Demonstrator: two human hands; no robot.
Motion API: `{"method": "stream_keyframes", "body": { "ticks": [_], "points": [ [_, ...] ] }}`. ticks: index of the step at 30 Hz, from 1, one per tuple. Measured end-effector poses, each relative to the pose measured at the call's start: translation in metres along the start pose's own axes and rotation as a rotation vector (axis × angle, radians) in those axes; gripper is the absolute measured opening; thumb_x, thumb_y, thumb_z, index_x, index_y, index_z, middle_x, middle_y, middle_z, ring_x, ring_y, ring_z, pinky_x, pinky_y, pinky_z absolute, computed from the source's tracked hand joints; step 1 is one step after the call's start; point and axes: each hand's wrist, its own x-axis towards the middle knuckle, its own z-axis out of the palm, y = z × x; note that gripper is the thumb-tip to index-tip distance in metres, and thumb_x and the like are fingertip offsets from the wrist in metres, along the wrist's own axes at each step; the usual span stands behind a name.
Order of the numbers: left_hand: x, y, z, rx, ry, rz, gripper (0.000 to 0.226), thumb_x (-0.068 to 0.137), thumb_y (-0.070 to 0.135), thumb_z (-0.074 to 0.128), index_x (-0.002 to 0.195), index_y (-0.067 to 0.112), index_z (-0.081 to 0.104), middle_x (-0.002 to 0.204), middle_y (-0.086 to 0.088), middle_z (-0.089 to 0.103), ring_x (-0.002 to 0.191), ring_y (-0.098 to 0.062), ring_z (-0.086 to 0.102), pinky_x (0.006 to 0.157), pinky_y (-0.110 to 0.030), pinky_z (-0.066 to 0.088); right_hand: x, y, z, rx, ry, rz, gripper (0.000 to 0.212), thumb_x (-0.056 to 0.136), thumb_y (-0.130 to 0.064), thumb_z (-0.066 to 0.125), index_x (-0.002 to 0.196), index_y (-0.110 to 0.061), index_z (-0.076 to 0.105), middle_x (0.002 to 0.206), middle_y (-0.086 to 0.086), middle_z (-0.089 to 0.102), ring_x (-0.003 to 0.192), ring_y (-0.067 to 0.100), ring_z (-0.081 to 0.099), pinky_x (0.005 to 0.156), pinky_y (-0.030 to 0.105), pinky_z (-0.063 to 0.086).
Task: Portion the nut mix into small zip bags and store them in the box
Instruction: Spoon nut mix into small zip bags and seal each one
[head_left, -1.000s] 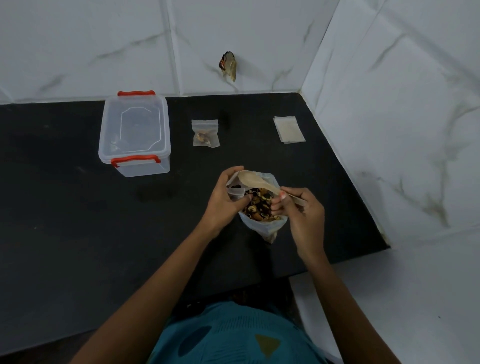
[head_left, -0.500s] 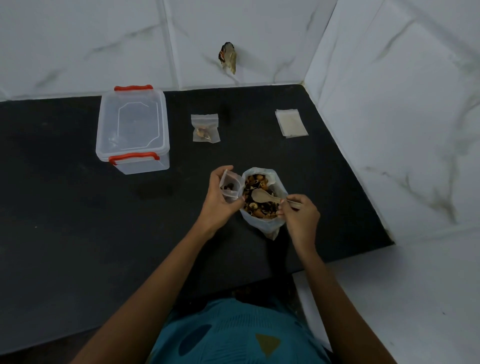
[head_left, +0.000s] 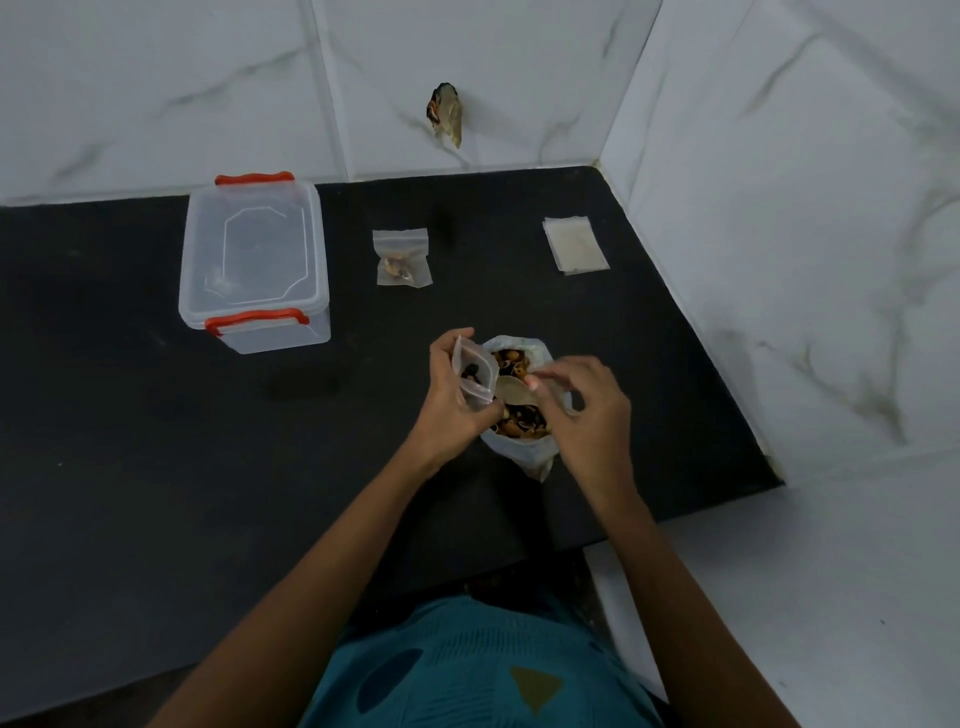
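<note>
At four o'clock from the box (head_left: 254, 260), my left hand (head_left: 449, 410) pinches the flimsy zip bag (head_left: 471, 375) by its rim; my right hand (head_left: 589, 415) pinches the spoon (head_left: 511, 392).

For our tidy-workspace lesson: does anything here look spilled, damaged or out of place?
Nothing lies spilled on the counter. One oddity: a crumpled wad sticks out of the back wall, seemingly plugging a hole.
</note>
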Motion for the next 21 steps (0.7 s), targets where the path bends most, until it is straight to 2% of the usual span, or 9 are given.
{"method": "stream_keyframes", "body": {
  "ticks": [3, 6, 8, 10, 12, 15, 19, 21],
  "points": [
    [0.001, 0.003, 0.005, 0.003, 0.016, 0.011, 0.072, 0.06, 0.032, 0.067, 0.115, 0.038, 0.021, 0.126, -0.016, 0.032, 0.114, -0.021, 0.047, 0.085, -0.017, 0.048, 0.004, -0.027, 0.001, 0.004, -0.119, -0.157, 0.029, 0.076, -0.029, 0.067, 0.097, -0.009, 0.069, 0.104, -0.004, 0.05, 0.099, -0.008, 0.038, 0.085, 0.009, 0.039],
    [0.002, 0.007, 0.007, 0.028, 0.015, 0.022, 0.077, 0.058, 0.037, 0.066, 0.116, 0.034, 0.016, 0.126, -0.022, 0.032, 0.111, -0.028, 0.05, 0.086, -0.023, 0.05, 0.011, -0.029, 0.004, -0.171, -0.246, -0.118, 0.022, 0.078, -0.018, 0.071, 0.098, -0.009, 0.07, 0.117, 0.004, 0.05, 0.106, 0.002, 0.034, 0.087, 0.021, 0.04],
    [0.002, 0.008, 0.005, 0.023, -0.014, 0.036, 0.084, 0.059, 0.034, 0.068, 0.122, 0.026, 0.013, 0.124, -0.02, 0.039, 0.109, -0.021, 0.053, 0.086, -0.023, 0.049, 0.015, -0.027, 0.001, -0.145, -0.254, -0.073, 0.016, 0.083, -0.011, 0.065, 0.098, -0.007, 0.069, 0.12, 0.005, 0.05, 0.105, 0.002, 0.04, 0.088, 0.02, 0.041],
    [0.0, 0.009, -0.002, 0.0, -0.079, 0.04, 0.085, 0.061, 0.032, 0.072, 0.126, 0.019, 0.02, 0.123, -0.006, 0.044, 0.112, -0.008, 0.053, 0.089, -0.018, 0.047, 0.021, -0.027, -0.004, -0.096, -0.225, -0.031, 0.014, 0.085, -0.006, 0.061, 0.098, -0.004, 0.067, 0.116, 0.006, 0.055, 0.099, 0.003, 0.048, 0.084, 0.018, 0.044],
    [0.0, 0.011, -0.011, -0.004, -0.1, 0.025, 0.068, 0.066, 0.03, 0.073, 0.123, 0.023, 0.037, 0.124, 0.003, 0.048, 0.117, -0.005, 0.05, 0.097, -0.021, 0.044, 0.028, -0.027, -0.012, -0.082, -0.191, -0.009, 0.014, 0.086, -0.003, 0.06, 0.099, -0.003, 0.065, 0.107, 0.008, 0.061, 0.091, 0.006, 0.054, 0.082, 0.02, 0.048],
    [0.001, 0.021, -0.021, 0.024, -0.015, 0.038, 0.022, 0.083, 0.011, 0.064, 0.1, 0.024, 0.06, 0.11, 0.0, 0.061, 0.109, -0.012, 0.058, 0.097, -0.03, 0.047, 0.034, -0.026, -0.021, -0.059, -0.193, -0.02, 0.016, 0.083, 0.0, 0.061, 0.098, -0.004, 0.066, 0.098, 0.006, 0.065, 0.085, 0.006, 0.058, 0.078, 0.012, 0.048],
    [0.002, 0.034, -0.027, 0.04, 0.083, 0.061, 0.019, 0.083, 0.002, 0.061, 0.085, 0.021, 0.064, 0.094, 0.0, 0.066, 0.093, -0.007, 0.063, 0.083, -0.018, 0.05, 0.034, -0.03, -0.029, 0.142, -0.305, 0.058, 0.021, 0.08, 0.002, 0.064, 0.087, -0.018, 0.066, 0.087, -0.008, 0.064, 0.078, -0.003, 0.061, 0.076, 0.007, 0.047],
    [0.003, 0.039, -0.027, 0.039, 0.073, 0.073, 0.018, 0.083, 0.002, 0.06, 0.084, 0.019, 0.064, 0.094, 0.001, 0.066, 0.094, -0.006, 0.063, 0.084, -0.019, 0.05, 0.034, -0.032, -0.029, 0.232, -0.292, 0.1, 0.029, 0.079, 0.003, 0.065, 0.086, -0.025, 0.061, 0.084, -0.015, 0.062, 0.079, -0.007, 0.06, 0.074, 0.007, 0.048]
  ]
}}
